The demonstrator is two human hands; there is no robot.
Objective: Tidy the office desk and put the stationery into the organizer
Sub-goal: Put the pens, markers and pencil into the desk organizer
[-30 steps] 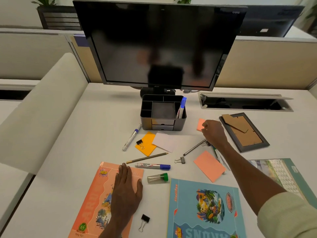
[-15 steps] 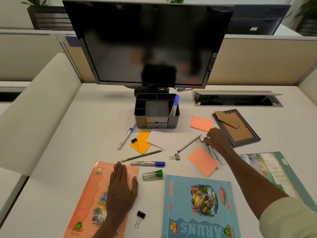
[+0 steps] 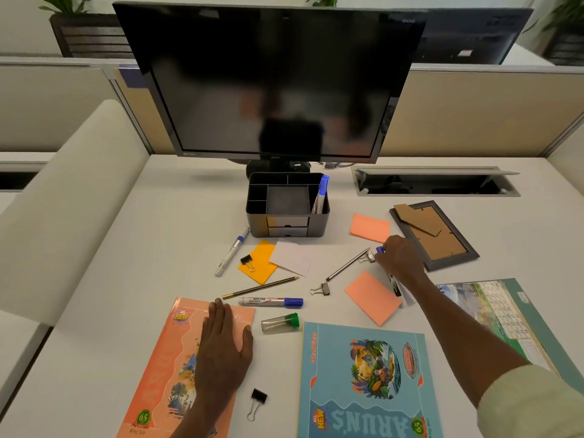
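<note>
Stationery is scattered over the table point(image 3: 132, 248), and the right hand point(image 3: 399, 257) has just drawn back from the far orange sticky pad point(image 3: 369, 227), where it reached a second ago, to a blue-capped pen point(image 3: 380, 250) just short of that pad. Its grip is now curled down over the pen, fingers pinching near the blue cap, which peeks out on the thumb side; the rest of the barrel is hidden beneath the hand. That suggests the pen, not the pad, is the next piece chosen, though it does not look lifted yet. A silver binder clip point(image 3: 366, 257) and a slim metal pen point(image 3: 347, 264) lie just left of the grip, touching or nearly so. The organizer point(image 3: 286, 227) stands well off to the left and farther away, with one marker point(image 3: 320, 194) already upright in its right-hand slot. The left hand point(image 3: 222, 346) lies flat, fingers spread, pressing on the orange notebook point(image 3: 164, 374) nearer the person, as it did before
</note>
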